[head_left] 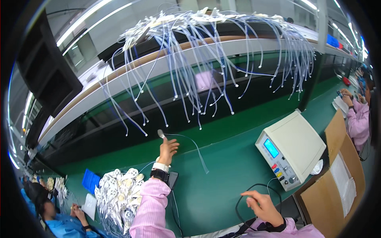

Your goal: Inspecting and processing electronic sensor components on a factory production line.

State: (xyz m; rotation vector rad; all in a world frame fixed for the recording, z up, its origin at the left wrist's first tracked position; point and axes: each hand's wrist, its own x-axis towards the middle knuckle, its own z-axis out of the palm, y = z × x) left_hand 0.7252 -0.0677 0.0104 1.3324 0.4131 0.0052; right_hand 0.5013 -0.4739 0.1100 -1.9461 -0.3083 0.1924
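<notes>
Blue-clothed co-worker: seated at the lower left edge.
Blue bin: on the green bench, beside the pile.
Pile: white parts with thin wires, heaped near the left forearm.
Wired piece: small, grey and white, at the top of the left hand; its thin wire arcs rightward above the bench.
Left hand: raised, fingers spread wide; whether they touch the piece cannot be told.
Shelf wires: many, hanging over the shelf edge in front (white tips downward).
Right hand: low over the bench, fingers loosely curled; cannot tell whether they hold anything. A black cable loops beside it.
Meter: pale box, blue screen lit.
Carton: open, right of the meter.
Pink-clothed co-worker: far right.
</notes>
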